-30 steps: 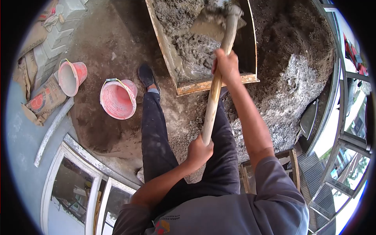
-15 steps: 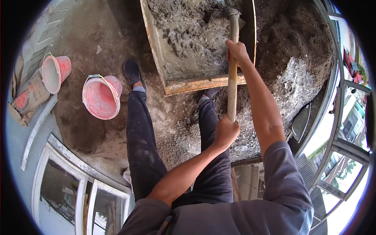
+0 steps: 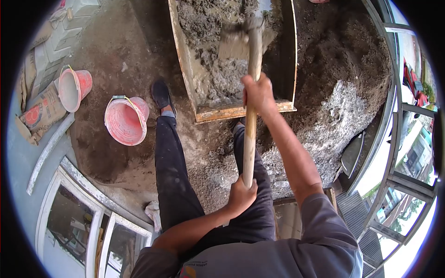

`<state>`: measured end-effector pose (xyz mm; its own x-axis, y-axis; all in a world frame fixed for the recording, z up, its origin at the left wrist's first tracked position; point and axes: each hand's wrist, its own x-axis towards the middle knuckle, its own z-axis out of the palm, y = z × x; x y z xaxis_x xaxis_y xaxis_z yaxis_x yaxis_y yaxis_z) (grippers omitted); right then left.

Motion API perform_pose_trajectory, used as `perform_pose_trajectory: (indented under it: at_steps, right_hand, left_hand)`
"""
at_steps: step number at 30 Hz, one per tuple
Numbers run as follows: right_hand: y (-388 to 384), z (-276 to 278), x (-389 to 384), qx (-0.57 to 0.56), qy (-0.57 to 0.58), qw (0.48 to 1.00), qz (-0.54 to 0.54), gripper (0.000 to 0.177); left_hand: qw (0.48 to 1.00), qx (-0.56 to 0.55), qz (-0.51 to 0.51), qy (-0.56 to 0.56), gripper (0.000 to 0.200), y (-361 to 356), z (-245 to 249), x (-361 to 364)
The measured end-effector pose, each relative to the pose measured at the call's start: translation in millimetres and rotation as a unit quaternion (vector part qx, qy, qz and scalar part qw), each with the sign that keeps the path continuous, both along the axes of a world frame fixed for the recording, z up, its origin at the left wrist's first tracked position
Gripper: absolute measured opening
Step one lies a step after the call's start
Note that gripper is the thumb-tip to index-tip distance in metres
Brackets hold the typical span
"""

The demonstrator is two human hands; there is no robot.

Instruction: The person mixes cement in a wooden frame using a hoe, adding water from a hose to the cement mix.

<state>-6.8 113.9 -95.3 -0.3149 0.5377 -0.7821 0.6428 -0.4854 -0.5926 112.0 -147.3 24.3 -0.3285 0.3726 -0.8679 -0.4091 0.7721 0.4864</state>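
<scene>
Both my hands grip the long wooden handle of a hoe (image 3: 251, 139). My left hand (image 3: 241, 197) is wrapped round its lower end, close over my thigh. Farther up, my right hand (image 3: 260, 94) is closed on the handle near the front board of a wooden mixing trough (image 3: 241, 112). The hoe's blade, coated in grey and blurred by motion, is over the wet mortar (image 3: 218, 65) inside the trough. Mortar is heaped toward the trough's left and far part, while its right side shows dark bottom.
A red bucket (image 3: 126, 121) lies tipped by my left foot, another bucket (image 3: 75, 89) beside a paper cement sack (image 3: 44, 111). Right of the trough is a heap of sand and pale gravel (image 3: 345, 106), with a shovel blade (image 3: 353, 154) at its edge. A white-framed window (image 3: 99, 213) stands lower left.
The hoe and both hands have shifted left and toward me, drawing the blade through the trough. More of the trough's right bottom shows now. The view has shifted slightly.
</scene>
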Motion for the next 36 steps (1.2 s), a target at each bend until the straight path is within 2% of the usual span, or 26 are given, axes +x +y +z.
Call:
perform_pose_trajectory:
  at_steps: [1,3,4,5,8,11,16,17,20,21,24,27,28,31,34,36]
  right_hand:
    - [21,0,-11,0.043,0.014,0.999,0.003,0.025]
    - [69,-3,-32,0.141,0.012,0.99,0.023,0.03]
    - [96,-16,-38,0.175,0.013,0.983,0.055,0.032]
    - [120,-39,-37,0.197,0.031,0.978,0.064,0.032]
    - [168,-92,-26,0.173,-0.003,0.978,0.116,0.035]
    - [159,-135,2,0.171,-0.041,0.979,0.106,0.036]
    - [135,-153,35,0.101,-0.079,0.985,0.112,0.035]
    - [130,-153,44,0.086,-0.084,0.988,0.098,0.034]
    - [112,-140,51,0.038,-0.079,0.995,0.047,0.032]
    - [102,-137,56,0.017,-0.08,0.996,0.03,0.032]
    - [67,-135,70,-0.047,-0.092,0.993,-0.057,0.029]
    - [25,-130,68,-0.101,-0.078,0.98,-0.153,0.03]
    - [7,-123,62,-0.113,-0.072,0.974,-0.182,0.03]
    - [-33,-84,28,-0.111,-0.061,0.977,-0.171,0.027]
    - [-50,-36,0,-0.111,0.009,0.979,-0.173,0.027]
    - [-32,-3,-19,-0.076,0.048,0.981,-0.169,0.026]
  left_hand:
    - [1.0,0.02,0.004,-0.012,0.02,22,-10,-7]
    - [0.992,0.105,0.03,0.057,0.021,71,-46,-11]
    - [0.995,0.094,0.033,0.011,0.018,103,-54,-27]
    - [0.991,0.123,0.054,0.003,0.017,120,-88,-15]
    - [0.99,0.124,0.069,0.025,0.016,166,-128,1]
    - [0.987,0.097,0.122,-0.031,0.013,168,-140,40]
    - [0.98,0.047,0.163,-0.108,0.012,156,-125,52]
    - [0.992,0.053,0.102,-0.046,0.013,149,-121,50]
    - [0.999,0.019,0.04,-0.025,0.015,125,-107,54]
    - [0.996,0.025,0.066,-0.057,0.018,113,-103,55]
    - [0.998,-0.034,-0.059,0.013,0.02,76,-65,12]
    - [0.992,-0.056,-0.114,0.018,0.022,26,-46,-35]
    - [0.991,-0.063,-0.116,0.003,0.023,12,-36,-54]
    - [0.986,-0.092,-0.13,-0.043,0.025,-14,9,-106]
    - [0.987,-0.04,-0.15,0.039,0.025,-50,24,-93]
    - [0.986,-0.042,-0.155,0.038,0.025,-44,24,-85]
